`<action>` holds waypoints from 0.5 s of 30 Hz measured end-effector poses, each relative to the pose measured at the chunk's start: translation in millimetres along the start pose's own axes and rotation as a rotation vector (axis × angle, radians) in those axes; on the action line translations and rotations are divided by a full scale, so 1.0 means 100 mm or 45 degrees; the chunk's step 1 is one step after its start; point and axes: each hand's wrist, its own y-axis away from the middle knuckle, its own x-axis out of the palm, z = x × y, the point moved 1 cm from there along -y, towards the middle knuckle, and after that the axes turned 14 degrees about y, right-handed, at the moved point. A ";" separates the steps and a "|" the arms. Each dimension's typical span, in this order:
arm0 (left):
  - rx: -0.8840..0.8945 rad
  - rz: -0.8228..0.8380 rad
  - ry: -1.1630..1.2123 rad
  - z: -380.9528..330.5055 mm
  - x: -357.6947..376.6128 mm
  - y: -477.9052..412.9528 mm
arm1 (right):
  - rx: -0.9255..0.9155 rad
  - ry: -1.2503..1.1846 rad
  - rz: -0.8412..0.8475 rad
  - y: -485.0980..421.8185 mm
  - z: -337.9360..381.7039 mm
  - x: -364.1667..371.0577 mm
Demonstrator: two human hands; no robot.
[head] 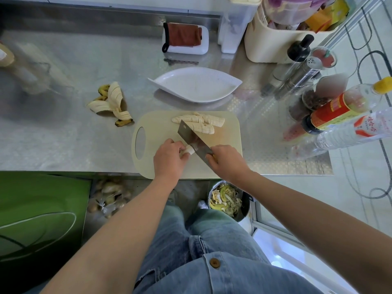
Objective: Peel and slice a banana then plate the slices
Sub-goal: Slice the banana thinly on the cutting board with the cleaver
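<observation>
On a cream cutting board (pixel 152 124) lie two rows of banana slices (pixel 201 123) near its far edge. My left hand (pixel 169 159) pinches a short remaining stub of peeled banana (pixel 189 151) at the board's near side. My right hand (pixel 228 161) grips the handle of a cleaver (pixel 194 140), whose blade rests against the stub's right end. A white leaf-shaped plate (pixel 195 84) stands behind the board with nothing on it. The banana peel (pixel 111 102) lies on the steel counter to the left.
Bottles, shakers and jars (pixel 331 107) crowd the counter's right side. A white dish with a red cloth (pixel 184 38) sits at the back. Below the counter edge is a bin of scraps (pixel 226 201) and a bag of produce (pixel 108 197).
</observation>
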 end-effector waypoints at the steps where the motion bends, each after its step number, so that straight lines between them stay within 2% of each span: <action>1: -0.001 0.002 0.002 0.00 0.00 0.00 | 0.009 -0.002 0.012 0.00 0.00 0.01; 15: 0.047 -0.010 -0.009 -0.02 -0.02 0.05 | -0.011 -0.039 -0.092 0.01 -0.04 -0.07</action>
